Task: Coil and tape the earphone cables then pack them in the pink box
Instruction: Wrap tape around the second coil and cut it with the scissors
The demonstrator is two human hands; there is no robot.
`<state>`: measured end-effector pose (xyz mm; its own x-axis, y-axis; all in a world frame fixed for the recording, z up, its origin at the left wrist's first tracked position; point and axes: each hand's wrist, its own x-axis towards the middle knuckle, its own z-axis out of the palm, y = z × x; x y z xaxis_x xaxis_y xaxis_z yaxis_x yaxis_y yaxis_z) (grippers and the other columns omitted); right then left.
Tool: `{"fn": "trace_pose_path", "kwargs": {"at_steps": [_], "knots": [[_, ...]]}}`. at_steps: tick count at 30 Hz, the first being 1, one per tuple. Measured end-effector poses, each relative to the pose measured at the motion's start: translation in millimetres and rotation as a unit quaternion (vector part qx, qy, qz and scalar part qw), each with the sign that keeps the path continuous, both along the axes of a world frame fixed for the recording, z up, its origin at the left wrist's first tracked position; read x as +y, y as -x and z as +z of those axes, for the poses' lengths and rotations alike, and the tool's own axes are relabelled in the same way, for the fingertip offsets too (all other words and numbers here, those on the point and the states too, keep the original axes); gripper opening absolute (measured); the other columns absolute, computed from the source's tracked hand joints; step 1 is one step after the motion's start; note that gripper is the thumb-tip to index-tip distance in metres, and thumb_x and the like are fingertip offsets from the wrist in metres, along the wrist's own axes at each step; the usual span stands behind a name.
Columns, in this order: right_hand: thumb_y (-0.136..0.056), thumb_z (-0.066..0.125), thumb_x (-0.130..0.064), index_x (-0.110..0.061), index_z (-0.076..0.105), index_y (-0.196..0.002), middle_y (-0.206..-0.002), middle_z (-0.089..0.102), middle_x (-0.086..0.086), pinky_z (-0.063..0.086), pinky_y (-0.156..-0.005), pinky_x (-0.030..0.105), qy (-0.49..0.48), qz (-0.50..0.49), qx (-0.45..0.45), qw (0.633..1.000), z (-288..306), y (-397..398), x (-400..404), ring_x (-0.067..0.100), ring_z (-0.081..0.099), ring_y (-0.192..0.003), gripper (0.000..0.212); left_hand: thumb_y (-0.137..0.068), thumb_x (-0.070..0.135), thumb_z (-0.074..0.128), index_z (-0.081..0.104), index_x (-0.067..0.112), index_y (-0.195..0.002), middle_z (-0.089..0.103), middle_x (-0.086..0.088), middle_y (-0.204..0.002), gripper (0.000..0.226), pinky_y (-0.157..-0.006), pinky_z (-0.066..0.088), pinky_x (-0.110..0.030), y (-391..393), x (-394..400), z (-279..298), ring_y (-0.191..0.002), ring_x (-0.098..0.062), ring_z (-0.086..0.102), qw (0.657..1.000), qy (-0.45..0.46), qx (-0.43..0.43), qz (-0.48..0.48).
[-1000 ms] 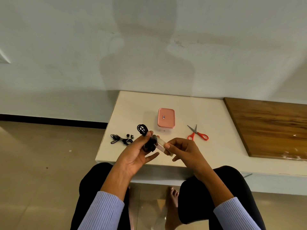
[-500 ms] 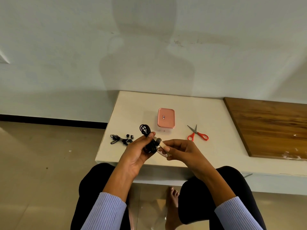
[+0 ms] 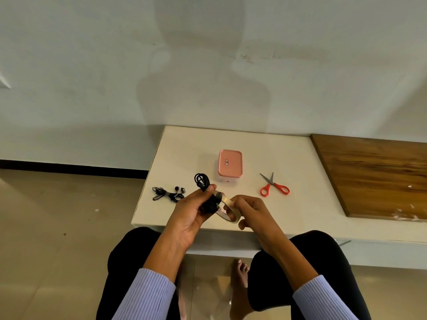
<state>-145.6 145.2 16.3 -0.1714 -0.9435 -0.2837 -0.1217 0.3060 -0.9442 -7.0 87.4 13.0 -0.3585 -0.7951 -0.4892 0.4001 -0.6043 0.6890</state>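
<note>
While the table point(image 3: 288, 158) bears the closed box point(image 3: 230, 163), scissors point(image 3: 274, 187) and a second earphone bundle point(image 3: 168, 193) near its left edge, the taping step is judged in hand. A coil point(image 3: 204, 191) is gripped by the left hand point(image 3: 191, 212) above the front edge; the tape roll point(image 3: 227, 207) is pinched by the right hand point(image 3: 250, 212), touching the coil. Next, tape must be drawn round the coil and cut.

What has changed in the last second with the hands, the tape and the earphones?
The left hand keeps gripping the coiled earphone cable. The right hand has turned the tape roll, so its ring now shows more fully beside the coil. The second earphone bundle, the pink box with its lid on and the scissors lie unmoved on the table.
</note>
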Motion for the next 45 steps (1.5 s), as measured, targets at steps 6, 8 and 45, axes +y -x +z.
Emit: {"fn": "trace_pose_path", "kwargs": {"at_steps": [6,8,45], "knots": [[-0.092,0.044,-0.013,-0.007,0.066,-0.072,-0.061,0.059,0.006,0.046,-0.053,0.022,0.01,-0.009,-0.018,1.0,0.9,-1.5,-1.3,0.012,0.052,-0.06,0.031,-0.085,0.01,0.062,0.07,0.007,-0.091,0.074,-0.004,-0.074,0.01,-0.079,0.052,-0.03,0.6,0.8,0.3,-0.072,-0.01,0.07,0.999,0.022,-0.023,0.001],[-0.092,0.044,-0.012,-0.004,0.068,-0.075,-0.062,0.06,0.007,0.048,-0.054,0.024,0.014,-0.002,-0.021,1.0,1.3,-0.9,-1.7,0.012,0.054,-0.06,0.031,-0.086,0.01,0.062,0.07,0.007,-0.092,0.073,-0.005,-0.074,0.011,-0.08,0.052,-0.03,0.8,-0.4,0.4,-0.073,-0.012,0.07,1.0,0.015,-0.02,0.005],[-0.09,0.053,-0.005,-0.005,0.062,-0.118,-0.113,0.069,0.013,0.054,-0.084,0.026,0.019,0.127,-0.192,0.973,6.4,17.2,2.4,0.026,0.065,-0.107,0.03,-0.087,0.004,0.059,0.067,0.003,-0.09,0.066,-0.015,-0.093,0.008,-0.086,0.05,-0.039,-4.5,-12.7,-5.6,-0.094,-0.024,0.063,0.994,-0.095,0.046,0.04]]}}
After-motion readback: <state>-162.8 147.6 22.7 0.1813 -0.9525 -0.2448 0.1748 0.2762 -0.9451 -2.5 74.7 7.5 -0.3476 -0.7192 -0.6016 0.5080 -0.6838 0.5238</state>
